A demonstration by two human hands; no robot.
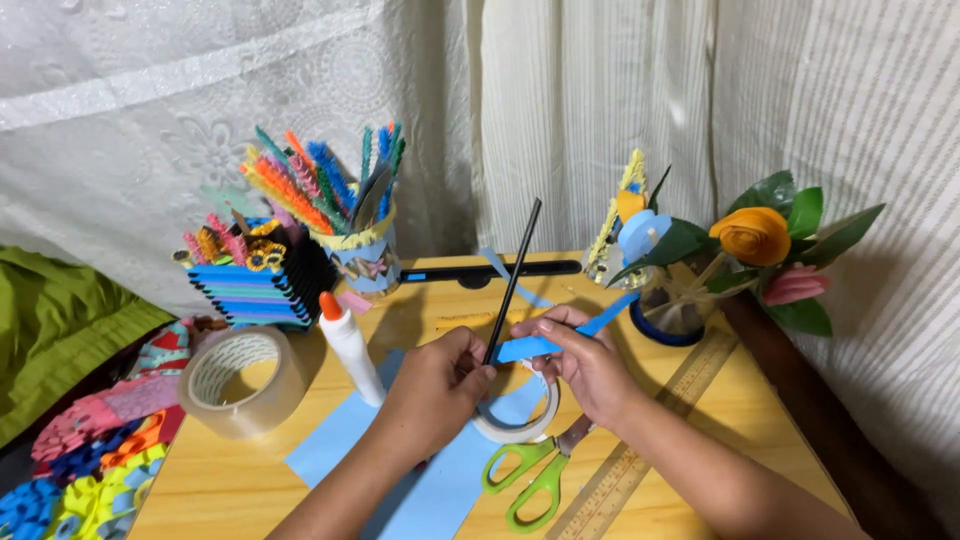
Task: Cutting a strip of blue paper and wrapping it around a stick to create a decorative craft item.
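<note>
Black stick [516, 272], thin, straight and smooth, rises from your left hand [437, 385] and leans up and a little to the right, its long axis running away from you toward the curtain. You pinch its lower end between left thumb and fingertips, so the left hand is closed on it. Your right hand [585, 362] sits just beside, to the right, and grips a narrow blue paper strip [560, 338], flat and matte, whose near end meets the stick's base at your left fingertips; the strip runs off up and to the right.

Below both hands lies a white tape ring [518, 420] on a pale blue paper sheet [430, 490]. Green-handled scissors [530, 475] lie nearer you, under the right wrist, with a wooden ruler [640, 455] beside them. Left of your left hand stands a white glue bottle [348, 345] with an orange tip, and farther left a wide clear tape roll [243, 380].
</note>
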